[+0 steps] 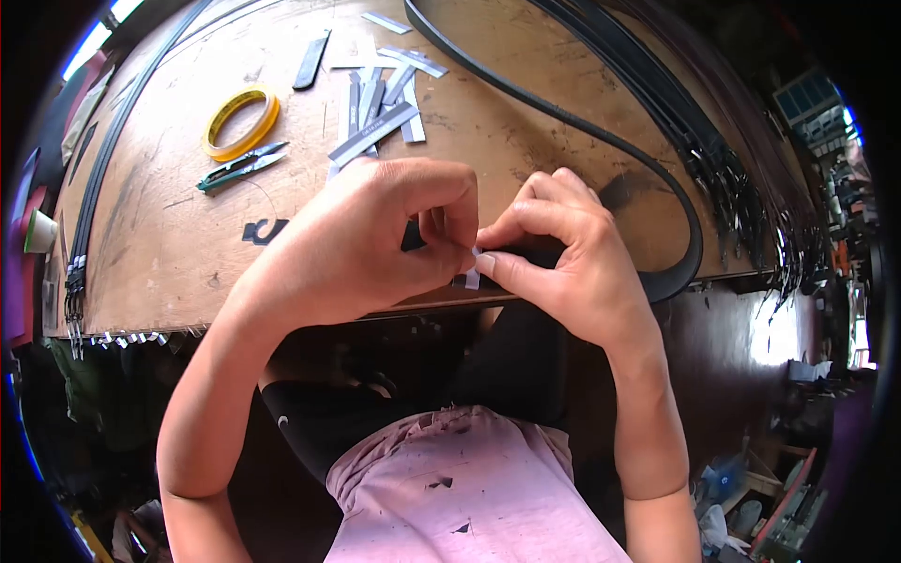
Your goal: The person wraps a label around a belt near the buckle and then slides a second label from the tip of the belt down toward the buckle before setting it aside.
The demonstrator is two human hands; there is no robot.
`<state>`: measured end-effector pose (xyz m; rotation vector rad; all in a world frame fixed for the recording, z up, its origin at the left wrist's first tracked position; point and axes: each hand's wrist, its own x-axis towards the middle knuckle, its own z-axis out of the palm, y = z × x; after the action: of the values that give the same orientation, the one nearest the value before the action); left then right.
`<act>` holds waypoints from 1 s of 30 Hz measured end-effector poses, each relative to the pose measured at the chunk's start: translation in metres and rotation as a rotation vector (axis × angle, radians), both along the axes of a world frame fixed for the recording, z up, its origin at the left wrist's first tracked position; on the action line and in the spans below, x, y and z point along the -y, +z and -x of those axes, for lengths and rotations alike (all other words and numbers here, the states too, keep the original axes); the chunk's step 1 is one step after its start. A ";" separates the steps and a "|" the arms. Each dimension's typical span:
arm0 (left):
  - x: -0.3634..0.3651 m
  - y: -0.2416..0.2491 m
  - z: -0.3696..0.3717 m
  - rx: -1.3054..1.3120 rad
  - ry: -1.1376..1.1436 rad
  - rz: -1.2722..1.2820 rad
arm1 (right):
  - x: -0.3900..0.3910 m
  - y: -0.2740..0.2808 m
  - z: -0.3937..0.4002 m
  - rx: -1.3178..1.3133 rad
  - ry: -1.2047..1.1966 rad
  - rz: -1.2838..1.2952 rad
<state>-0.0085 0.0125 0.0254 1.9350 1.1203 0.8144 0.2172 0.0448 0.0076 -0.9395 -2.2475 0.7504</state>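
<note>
Both hands meet at the front edge of the wooden table. My left hand (389,230) is closed, thumb and index finger pinched together; what lies between the tips is too small to name. Touching it from the right, my right hand (558,249) pinches a small whitish strip (473,279) between thumb and index finger. A black belt-like strap (563,114) curves down the table and passes behind my right hand. Behind my left hand lies a pile of grey and white label strips (375,131).
A roll of yellow tape (273,118), green-handled snips (242,169), a dark flat bar (312,61) and a black hooked piece (264,232) lie on the table (169,225). Black straps bundle at the right (657,103) and left (111,141).
</note>
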 end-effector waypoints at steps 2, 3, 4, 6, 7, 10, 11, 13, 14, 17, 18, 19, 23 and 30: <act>-0.001 -0.001 -0.001 -0.042 -0.007 -0.051 | 0.000 -0.001 0.000 -0.002 -0.002 0.003; 0.000 -0.002 -0.003 -0.027 -0.001 -0.056 | 0.000 0.001 0.000 0.008 -0.001 0.004; 0.000 -0.001 -0.004 -0.025 -0.002 -0.049 | 0.000 0.001 0.000 0.018 0.000 0.006; -0.002 0.001 -0.005 -0.051 -0.029 -0.031 | -0.001 -0.001 0.000 0.013 -0.003 0.008; -0.003 0.001 -0.006 -0.037 -0.032 -0.010 | -0.001 -0.001 0.000 0.007 -0.001 0.013; -0.004 0.005 -0.007 -0.097 -0.022 0.020 | -0.001 -0.001 0.000 0.006 0.002 0.010; -0.005 0.005 -0.007 -0.099 -0.023 0.021 | -0.001 -0.001 -0.001 0.011 0.002 0.000; -0.006 0.006 -0.006 -0.011 -0.029 0.081 | -0.001 -0.002 -0.001 0.006 0.002 -0.003; -0.005 0.006 -0.006 -0.014 -0.031 0.082 | -0.001 -0.003 -0.001 0.001 0.003 -0.005; -0.002 0.004 -0.005 0.009 -0.037 0.039 | -0.002 -0.004 -0.001 -0.008 0.008 -0.016; -0.001 0.002 -0.005 0.008 -0.024 0.005 | -0.001 -0.004 -0.001 -0.009 0.007 -0.013; 0.001 -0.001 -0.005 0.009 -0.010 -0.029 | -0.001 -0.003 -0.001 -0.010 0.005 -0.007; 0.006 -0.005 -0.004 0.016 -0.024 -0.076 | 0.000 -0.004 -0.001 -0.010 0.017 -0.041; 0.017 -0.005 -0.007 0.051 0.086 -0.081 | 0.000 -0.002 -0.001 -0.001 0.025 -0.033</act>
<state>-0.0012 -0.0043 0.0201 1.9313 1.1626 0.9641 0.2185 0.0448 0.0052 -0.8961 -2.2679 0.7220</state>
